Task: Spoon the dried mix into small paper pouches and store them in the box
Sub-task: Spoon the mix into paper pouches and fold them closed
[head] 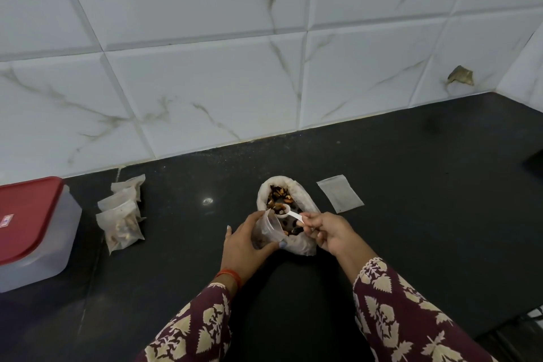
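An open white bag of dried mix (280, 198) lies on the black counter at the centre. My left hand (245, 245) grips a small translucent pouch (266, 229), its mouth tilted toward the bag. My right hand (329, 233) pinches the handle of a small white spoon (286, 212), whose bowl holds some mix right at the pouch's mouth. Three filled pouches (122, 213) lie in a row to the left. One empty flat pouch (340, 193) lies to the right of the bag. The clear box with a red lid (28, 229) stands closed at the far left.
A white marble-tiled wall (264, 53) runs behind the black counter (411, 185). A dark object (536, 161) shows at the right edge. The counter's front edge drops away at lower right.
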{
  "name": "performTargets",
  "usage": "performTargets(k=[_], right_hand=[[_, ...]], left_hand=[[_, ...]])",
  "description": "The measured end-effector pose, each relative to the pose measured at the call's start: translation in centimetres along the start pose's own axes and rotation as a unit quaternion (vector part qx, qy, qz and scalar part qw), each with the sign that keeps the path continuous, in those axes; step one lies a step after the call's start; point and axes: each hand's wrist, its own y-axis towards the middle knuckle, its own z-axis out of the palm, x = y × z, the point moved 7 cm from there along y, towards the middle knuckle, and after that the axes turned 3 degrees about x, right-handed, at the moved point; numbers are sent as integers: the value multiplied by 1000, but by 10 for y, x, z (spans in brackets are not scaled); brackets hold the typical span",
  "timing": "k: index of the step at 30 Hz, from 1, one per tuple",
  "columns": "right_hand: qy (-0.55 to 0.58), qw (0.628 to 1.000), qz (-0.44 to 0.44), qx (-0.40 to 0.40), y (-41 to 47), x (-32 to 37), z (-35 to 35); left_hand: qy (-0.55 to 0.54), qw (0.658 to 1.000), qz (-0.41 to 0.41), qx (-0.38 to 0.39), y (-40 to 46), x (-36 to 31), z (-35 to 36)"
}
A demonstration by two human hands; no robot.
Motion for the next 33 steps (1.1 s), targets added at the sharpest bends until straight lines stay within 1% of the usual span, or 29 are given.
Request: performTargets(k=[3,10,14,16,18,19,20,21,22,24,25,26,27,28,30,33], right_hand=[[18,1000,-7,3,-2,-1,-2],[27,999,-44,8,-22,4,-6],[-12,996,-89,13,-43,13,-5],[-60,989,-137,19,-55,19,-1],[-127,972,-199,8,-62,20,5],[-168,956,-240,-9,-64,19,8],[-215,932,-290,-31,-66,19,11],[-263,898,-349,-51,-68,19,15],[-308,855,-411,-72,-72,19,19],[-380,748,-532,-112,-81,21,26],[-407,699,-576,-121,-84,22,29],[-427,660,-606,-120,-87,22,33],[-440,635,-624,-117,-88,22,35],[-446,619,-636,-117,-89,22,37],[-443,607,-648,-128,-90,23,37],[-421,610,-657,-138,-92,23,38]], left_hand=[[-25,1000,2,2,-2,-2,-3],[-133,991,-17,-10,-2,9,-6],[-151,988,-20,-9,-1,8,-8],[-164,986,-24,-12,0,7,-9],[-183,983,-31,-14,0,6,-8],[-191,981,-31,-17,-1,6,-9],[-196,980,-30,-19,-1,6,-9],[-198,980,-28,-21,-1,6,-9],[-201,979,-27,-23,-1,7,-9],[-210,977,-27,-27,-2,8,-8],[-214,976,-28,-29,-3,8,-9],[-217,975,-29,-32,-3,8,-9],[-219,975,-30,-33,-3,8,-9],[-220,974,-30,-34,-3,8,-8],[-222,974,-27,-34,-3,9,-8],[-222,974,-28,-32,-3,12,-7]])
